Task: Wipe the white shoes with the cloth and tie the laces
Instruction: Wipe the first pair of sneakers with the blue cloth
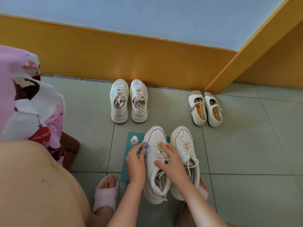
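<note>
Two chunky white sneakers stand side by side on a green mat [129, 140]. The left sneaker [155, 179] has loose cream laces. My right hand [172, 163] rests on its laces and tongue with fingers spread straight. My left hand [136, 163] grips a small blue and white cloth [145, 149] against the outer side of that sneaker. The right sneaker [183, 145] stands untouched, its laces trailing loose.
A small white bottle [134, 140] stands on the mat by the left sneaker's toe. Another pair of white sneakers [128, 102] and cream strap shoes [205, 108] sit by the yellow wall. My pink-slippered foot [106, 192] and my knee are at the lower left.
</note>
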